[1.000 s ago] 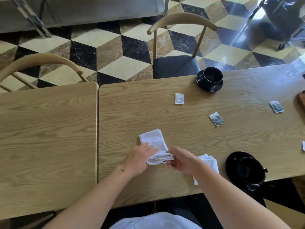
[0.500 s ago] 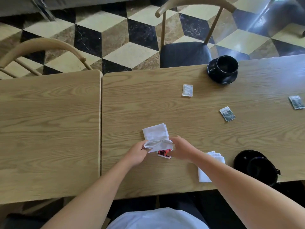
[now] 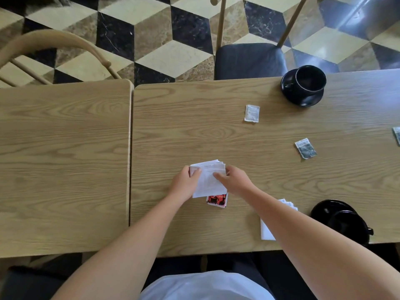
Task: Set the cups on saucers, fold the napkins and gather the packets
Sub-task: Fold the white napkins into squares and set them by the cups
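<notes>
— Where's the folded white paper napkin (image 3: 209, 178)?

— Centre of the frame, on the light wooden table (image 3: 238, 148), partly covering a red-and-black packet (image 3: 217, 199).

— And the hands?

— Left hand (image 3: 185, 183) grips its left edge; right hand (image 3: 234, 180) pinches the right side.

The bench (image 3: 216, 131) is pale oak with wavy grain. Napkins (image 3: 211, 178) are white, cups (image 3: 310, 81) and saucers (image 3: 290, 92) glossy black. One packet (image 3: 217, 199) is red and black, another (image 3: 252, 113) white. The floor (image 3: 168, 35) shows cream, brown and black cubes.
</notes>
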### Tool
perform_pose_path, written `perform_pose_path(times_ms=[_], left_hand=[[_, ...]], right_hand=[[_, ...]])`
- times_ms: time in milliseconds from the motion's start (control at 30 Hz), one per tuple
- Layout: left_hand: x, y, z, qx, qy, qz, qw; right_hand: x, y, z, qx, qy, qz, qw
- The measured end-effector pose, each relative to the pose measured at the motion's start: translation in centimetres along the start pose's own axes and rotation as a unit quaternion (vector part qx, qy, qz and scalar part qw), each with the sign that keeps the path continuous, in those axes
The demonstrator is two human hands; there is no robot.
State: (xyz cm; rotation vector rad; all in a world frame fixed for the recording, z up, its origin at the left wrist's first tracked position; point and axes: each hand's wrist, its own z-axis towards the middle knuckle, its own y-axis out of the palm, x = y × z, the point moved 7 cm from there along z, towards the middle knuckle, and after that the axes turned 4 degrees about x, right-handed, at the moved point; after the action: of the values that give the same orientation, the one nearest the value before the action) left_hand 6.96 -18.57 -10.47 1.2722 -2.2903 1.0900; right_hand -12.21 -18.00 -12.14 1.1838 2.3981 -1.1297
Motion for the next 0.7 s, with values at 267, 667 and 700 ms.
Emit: perform_pose_path(times_ms=[267, 667, 700], left_hand=[[0.9, 0.3, 0.6, -0.005, 0.023, 0.024, 0.999], [0.6, 1.0, 0.1, -0.018, 0.044, 0.028, 0.998], [0.7, 1.2, -0.1, -0.036, 0.063, 0.043, 0.996]], right_hand=[[-1.1, 0.1, 1.0, 0.042, -0.013, 0.103, 0.994], [-1.9, 0.7, 0.8, -0.055, -0.073, -0.029, 0.995], [-2.0, 0.6, 0.9, -0.054, -0.069, -0.036, 0.996]])
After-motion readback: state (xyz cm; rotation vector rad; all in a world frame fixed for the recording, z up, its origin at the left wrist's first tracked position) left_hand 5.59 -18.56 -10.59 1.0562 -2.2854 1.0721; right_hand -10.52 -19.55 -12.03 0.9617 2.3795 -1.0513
